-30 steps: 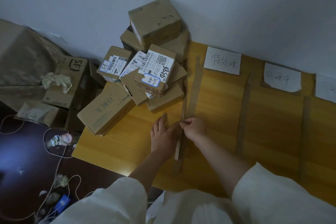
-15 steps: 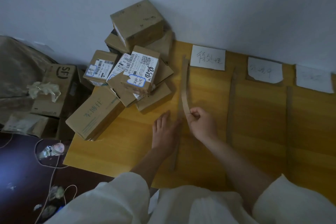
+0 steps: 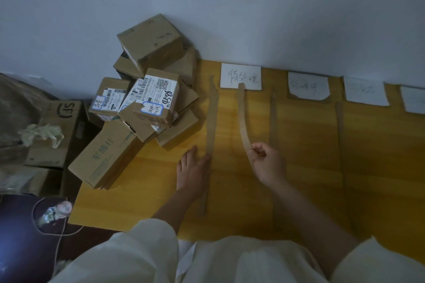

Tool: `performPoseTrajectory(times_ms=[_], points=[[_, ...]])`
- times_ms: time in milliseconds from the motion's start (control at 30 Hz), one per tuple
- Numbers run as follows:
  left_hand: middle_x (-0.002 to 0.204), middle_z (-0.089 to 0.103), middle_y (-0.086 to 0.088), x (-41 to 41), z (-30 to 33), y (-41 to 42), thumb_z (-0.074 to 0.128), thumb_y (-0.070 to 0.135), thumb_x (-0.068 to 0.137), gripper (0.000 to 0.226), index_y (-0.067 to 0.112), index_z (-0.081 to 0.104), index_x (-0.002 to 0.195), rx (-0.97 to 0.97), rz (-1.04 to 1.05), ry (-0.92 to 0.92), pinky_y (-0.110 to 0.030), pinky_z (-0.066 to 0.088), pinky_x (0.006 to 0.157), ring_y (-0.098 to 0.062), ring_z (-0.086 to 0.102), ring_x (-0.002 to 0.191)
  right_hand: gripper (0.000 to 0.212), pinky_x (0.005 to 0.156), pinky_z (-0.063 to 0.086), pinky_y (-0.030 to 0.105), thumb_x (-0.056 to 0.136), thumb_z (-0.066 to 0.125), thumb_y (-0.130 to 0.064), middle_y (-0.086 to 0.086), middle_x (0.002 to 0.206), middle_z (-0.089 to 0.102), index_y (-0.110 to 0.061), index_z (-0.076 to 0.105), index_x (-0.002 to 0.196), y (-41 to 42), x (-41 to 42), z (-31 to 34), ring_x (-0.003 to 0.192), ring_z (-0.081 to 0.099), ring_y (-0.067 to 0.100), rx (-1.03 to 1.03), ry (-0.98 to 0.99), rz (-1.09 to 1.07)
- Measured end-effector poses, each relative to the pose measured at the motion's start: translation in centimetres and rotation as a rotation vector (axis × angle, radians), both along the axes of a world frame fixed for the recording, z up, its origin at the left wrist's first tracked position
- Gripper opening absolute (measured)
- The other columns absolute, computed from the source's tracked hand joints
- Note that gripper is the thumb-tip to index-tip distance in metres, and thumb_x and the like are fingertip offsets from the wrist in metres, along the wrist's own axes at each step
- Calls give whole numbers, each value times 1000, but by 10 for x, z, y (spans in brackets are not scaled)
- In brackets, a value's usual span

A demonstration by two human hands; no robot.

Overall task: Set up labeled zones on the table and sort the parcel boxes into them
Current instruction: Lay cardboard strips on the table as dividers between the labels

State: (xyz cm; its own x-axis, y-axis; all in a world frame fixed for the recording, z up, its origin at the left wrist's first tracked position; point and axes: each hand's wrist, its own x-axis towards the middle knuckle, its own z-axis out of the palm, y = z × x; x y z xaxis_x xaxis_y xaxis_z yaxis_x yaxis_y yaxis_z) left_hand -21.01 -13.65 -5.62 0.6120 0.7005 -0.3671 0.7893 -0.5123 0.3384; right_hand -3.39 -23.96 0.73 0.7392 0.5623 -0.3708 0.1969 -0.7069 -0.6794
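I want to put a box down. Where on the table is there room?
Bare wood lies between the flat strip under the left hand and the next flat strip, below the first label. The parcel pile crowds the table's left corner.

Parcel boxes (image 3: 151, 99) left of strips (image 3: 212, 119), labels (image 3: 240, 75) behind.

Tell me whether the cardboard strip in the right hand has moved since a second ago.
Yes. The cardboard strip that the right hand pinches has swung right, away from the strip under the left hand, toward the first paper label.
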Motion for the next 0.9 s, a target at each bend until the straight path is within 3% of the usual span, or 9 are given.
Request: performPoseTrajectory(times_ms=[533, 600, 667, 900], points=[[153, 26, -3, 49, 26, -56, 58, 25, 90, 64, 38, 30, 146, 26, 51, -184, -43, 27, 112, -25, 24, 140, 8, 55, 37, 5, 92, 64, -20, -9, 83, 61, -18, 66, 99, -88, 60, 12, 78, 58, 11, 129, -67, -222], [152, 30, 0, 70, 28, -74, 58, 24, 90, 63, 37, 31, 146, 28, 27, -193, -41, 26, 113, -23, 26, 139, 8, 57, 37, 8, 92, 63, -19, -8, 86, 62, -18, 65, 99, -110, 79, 15, 79, 58, 11, 142, -67, -248], [150, 35, 3, 87, 29, -88, 58, 24, 89, 63, 35, 32, 145, 33, -7, -195, -38, 27, 112, -21, 32, 137, 10, 66, 39, 20, 92, 62, -17, -6, 89, 63, -15, 67, 101, -128, 94, 16, 82, 58, 14, 138, -70, -264], [150, 38, 6, 170, 37, -172, 57, 22, 90, 57, 30, 38, 143, -75, -126, -185, -34, 30, 111, -19, 34, 137, 12, 71, 38, 22, 92, 62, -16, -4, 90, 63, -12, 67, 102, -224, 164, 17, 84, 57, 14, 144, -71, -315]])
